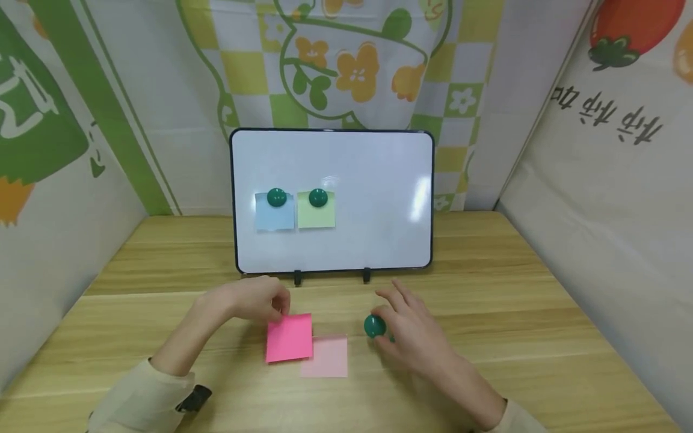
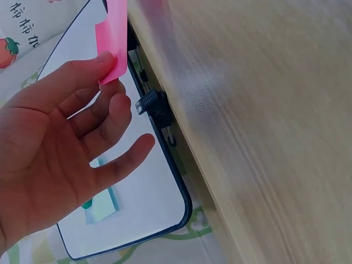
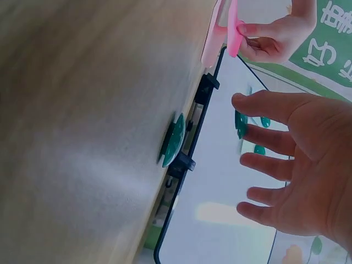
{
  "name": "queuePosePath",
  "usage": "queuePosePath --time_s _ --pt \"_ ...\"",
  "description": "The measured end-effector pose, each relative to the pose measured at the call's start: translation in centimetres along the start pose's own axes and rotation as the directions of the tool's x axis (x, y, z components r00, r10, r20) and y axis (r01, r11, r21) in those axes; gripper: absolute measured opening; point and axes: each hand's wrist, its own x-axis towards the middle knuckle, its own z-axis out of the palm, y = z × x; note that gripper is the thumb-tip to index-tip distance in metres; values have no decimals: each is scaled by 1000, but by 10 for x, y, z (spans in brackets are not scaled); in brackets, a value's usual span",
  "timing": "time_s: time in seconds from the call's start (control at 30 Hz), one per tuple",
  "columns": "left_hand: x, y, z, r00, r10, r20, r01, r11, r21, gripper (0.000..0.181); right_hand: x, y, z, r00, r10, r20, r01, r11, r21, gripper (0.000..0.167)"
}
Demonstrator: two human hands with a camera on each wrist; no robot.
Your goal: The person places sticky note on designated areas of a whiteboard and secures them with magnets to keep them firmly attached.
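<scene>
My left hand (image 1: 258, 300) pinches a bright pink sticky note (image 1: 289, 338) by its top edge, between thumb and forefinger. In the left wrist view the note (image 2: 114, 33) is seen nearly edge-on. A pale pink sticky note (image 1: 330, 361) lies on the table, partly covered by the bright one in the head view. My right hand (image 1: 414, 331) holds a round green magnet (image 1: 375, 325) between thumb and forefinger, its other fingers loosely spread. Beneath that hand, a second green magnet (image 3: 175, 140) rests on the table, mostly hidden in the head view.
A whiteboard (image 1: 379, 210) with a black frame stands on small black feet (image 1: 366, 275) at the back. Green magnets hold a blue note (image 1: 275, 219) and a green note (image 1: 316, 218) on its left half. Printed cloth walls surround the wooden table (image 1: 514, 337).
</scene>
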Motion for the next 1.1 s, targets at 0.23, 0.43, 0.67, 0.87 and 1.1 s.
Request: queuePosePath --time_s 0.23,0.43,0.67,0.87,1.1 --pt "4 0 -4 996 44 -78 -42 999 35 12 2 0 1 996 -58 -72 54 997 -60 37" --pt "10 4 -9 990 47 -131 -38 997 71 10 7 2 -1 993 -82 -90 77 996 -54 36" --pt "11 8 -13 986 57 -158 -43 995 85 10 11 3 -5 992 -84 -90 79 996 -48 36" --pt "14 11 -19 981 89 -175 -74 993 92 9 14 3 -8 989 -106 -101 99 993 -66 37" --pt "22 18 -26 972 134 -195 -112 987 118 9 19 2 -10 983 -138 -123 130 989 -73 36"
